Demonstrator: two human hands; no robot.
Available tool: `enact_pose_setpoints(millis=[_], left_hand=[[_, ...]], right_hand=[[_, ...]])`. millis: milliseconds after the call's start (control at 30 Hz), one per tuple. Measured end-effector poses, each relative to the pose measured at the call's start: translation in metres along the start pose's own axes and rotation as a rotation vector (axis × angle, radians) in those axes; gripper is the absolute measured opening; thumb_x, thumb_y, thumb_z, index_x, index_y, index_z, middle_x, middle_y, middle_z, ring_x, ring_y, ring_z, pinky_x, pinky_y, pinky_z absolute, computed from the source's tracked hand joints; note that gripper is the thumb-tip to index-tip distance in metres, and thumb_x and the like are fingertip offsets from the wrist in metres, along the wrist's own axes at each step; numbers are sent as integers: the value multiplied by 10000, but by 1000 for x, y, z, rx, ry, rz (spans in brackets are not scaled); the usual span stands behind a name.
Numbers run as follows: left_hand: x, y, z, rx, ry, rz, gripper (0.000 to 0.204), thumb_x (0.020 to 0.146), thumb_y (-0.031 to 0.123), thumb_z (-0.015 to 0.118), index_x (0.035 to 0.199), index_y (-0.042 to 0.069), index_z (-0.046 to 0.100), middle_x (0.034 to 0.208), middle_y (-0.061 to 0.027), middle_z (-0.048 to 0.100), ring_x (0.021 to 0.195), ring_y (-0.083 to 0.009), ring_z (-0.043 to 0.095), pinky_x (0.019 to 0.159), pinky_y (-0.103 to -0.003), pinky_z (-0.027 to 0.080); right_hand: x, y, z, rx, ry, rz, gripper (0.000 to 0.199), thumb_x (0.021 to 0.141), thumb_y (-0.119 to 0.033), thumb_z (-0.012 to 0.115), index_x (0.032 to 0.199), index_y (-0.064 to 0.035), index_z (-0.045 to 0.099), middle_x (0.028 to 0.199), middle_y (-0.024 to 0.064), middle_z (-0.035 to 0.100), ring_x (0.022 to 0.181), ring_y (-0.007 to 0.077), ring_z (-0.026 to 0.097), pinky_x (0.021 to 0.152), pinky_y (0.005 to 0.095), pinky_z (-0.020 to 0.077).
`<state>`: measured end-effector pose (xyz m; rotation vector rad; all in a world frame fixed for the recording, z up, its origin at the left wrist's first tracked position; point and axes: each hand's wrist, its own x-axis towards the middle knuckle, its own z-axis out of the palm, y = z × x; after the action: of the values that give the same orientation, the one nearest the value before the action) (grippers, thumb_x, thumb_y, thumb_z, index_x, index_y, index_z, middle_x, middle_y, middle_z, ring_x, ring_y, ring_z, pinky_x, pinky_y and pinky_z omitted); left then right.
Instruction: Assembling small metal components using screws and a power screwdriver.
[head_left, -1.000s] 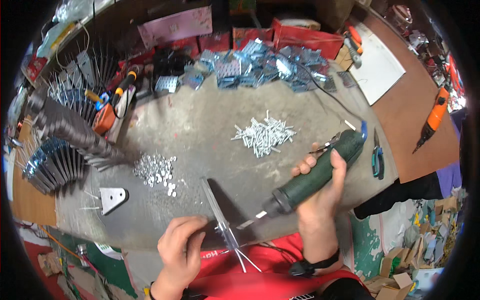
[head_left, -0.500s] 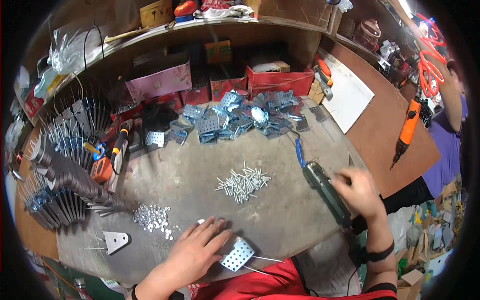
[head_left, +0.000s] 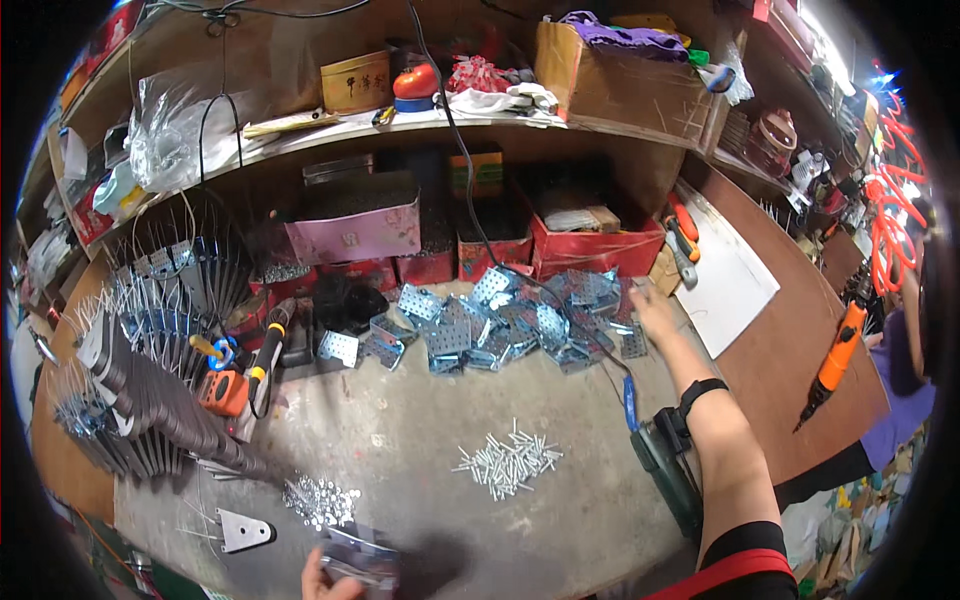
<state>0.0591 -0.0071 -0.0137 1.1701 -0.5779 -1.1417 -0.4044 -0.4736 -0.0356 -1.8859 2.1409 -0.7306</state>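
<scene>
My right hand is stretched forward to the right edge of a heap of shiny perforated metal brackets, fingers apart and blurred, holding nothing. A black watch sits on that wrist. A green electric screwdriver lies on the grey bench beside my right forearm. Only the fingers of my left hand show at the bottom edge, gripping a blurred perforated metal plate. A pile of silver screws lies mid-bench, and small white nuts lie near a flat tabbed plate.
Rows of dark finned metal parts with wire spikes fill the left. An orange tool sits beside them. A pink box and red bins line the back. A white sheet and orange driver lie right, by another person.
My right hand set the green screwdriver down on the bench and reached forward to the bracket heap. My left hand drew back to the bottom edge with the plate. The view tilted up.
</scene>
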Motion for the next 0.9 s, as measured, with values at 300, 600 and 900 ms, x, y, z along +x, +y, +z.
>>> enact_pose_setpoints(millis=[300,600,900], left_hand=[[-3,-4,1,673,-106,17,324,850,120,626,1128,-34,564,1016,-107,631,938,-181,595,857,-301,458],[-4,-8,5,671,0,-18,553,845,181,653,1297,-57,441,1196,-145,553,1082,-234,537,948,-357,424],[-9,-12,1,677,36,37,577,846,254,675,1278,-66,465,1148,-138,582,1022,-226,565,924,-353,440]], right_hand=[[-22,-71,21,-16,-203,-526,466,970,-439,335,1301,-143,480,1309,173,506,1188,387,479,1015,444,362],[-90,-161,8,374,-586,-560,686,874,-589,510,1367,-116,445,1340,224,484,1292,329,419,1057,363,325],[19,-79,7,415,30,-139,393,843,-380,552,1009,-45,675,1037,196,646,1027,326,600,897,407,449]])
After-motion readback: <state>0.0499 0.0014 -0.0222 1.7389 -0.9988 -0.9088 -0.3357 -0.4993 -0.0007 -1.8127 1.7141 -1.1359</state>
